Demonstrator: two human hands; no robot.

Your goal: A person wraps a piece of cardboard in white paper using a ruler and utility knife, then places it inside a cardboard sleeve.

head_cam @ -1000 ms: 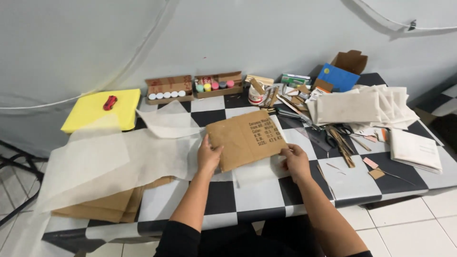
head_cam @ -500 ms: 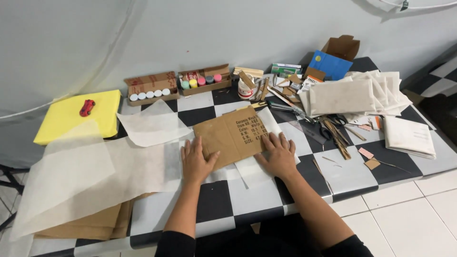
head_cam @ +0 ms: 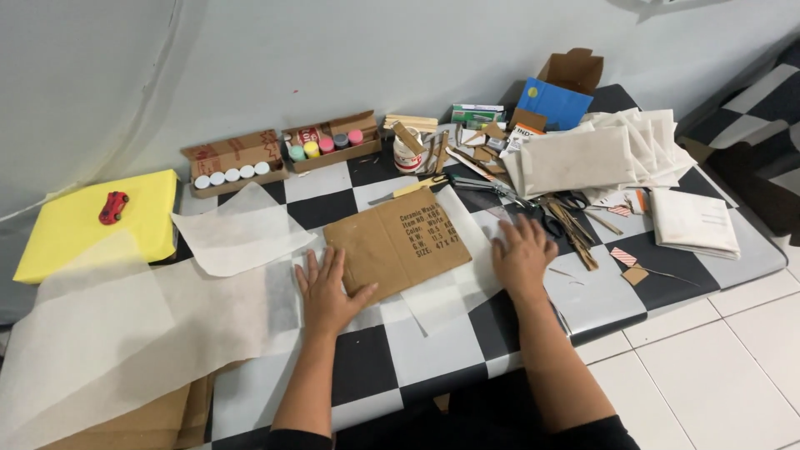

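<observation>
A brown cardboard sheet (head_cam: 397,242) lies flat on a checkered black-and-white table (head_cam: 362,367), on top of thin white paper (head_cam: 442,296). My left hand (head_cam: 327,292) rests flat with fingers spread on the cardboard's lower left corner. Just right of the cardboard, my right hand (head_cam: 522,252) lies flat and spread on the table, close to black scissors (head_cam: 546,218) and some wooden sticks (head_cam: 577,233). Neither hand holds anything.
Large white paper sheets (head_cam: 125,325) over brown cardboard cover the left. A yellow sheet (head_cam: 79,225) carries a small red toy car (head_cam: 113,207). Two boxes of paint pots (head_cam: 279,157), a white cup (head_cam: 408,156), a blue box (head_cam: 560,100) and stacked white paper (head_cam: 600,154) line the back.
My right hand slid off the cardboard to the table on its right. My left hand shifted down to the cardboard's lower left corner. The view has moved.
</observation>
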